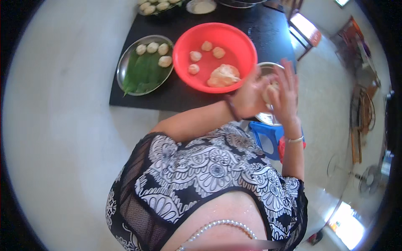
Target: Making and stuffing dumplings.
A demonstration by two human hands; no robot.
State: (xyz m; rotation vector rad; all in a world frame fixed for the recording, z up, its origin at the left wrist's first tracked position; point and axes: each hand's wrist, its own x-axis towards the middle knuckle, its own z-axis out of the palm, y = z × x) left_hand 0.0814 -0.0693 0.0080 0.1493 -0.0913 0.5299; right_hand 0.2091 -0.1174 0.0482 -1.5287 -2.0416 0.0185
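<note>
Both hands are raised over a metal dish at the right of the table, blurred by motion. A pale dough ball is held between the palms. My left hand, with a dark band on its wrist, cups it from the left. My right hand, wearing a light bangle, presses from the other side with its fingers extended. Beside them is a red plastic basin. It contains several small dough balls and a large torn lump of dough. The hands partly cover the metal dish.
An oval steel tray on the black table holds green leaves and several white balls. Another plate of balls and a small dish of pale contents stand behind. A blue plastic stool is below the table's near right corner.
</note>
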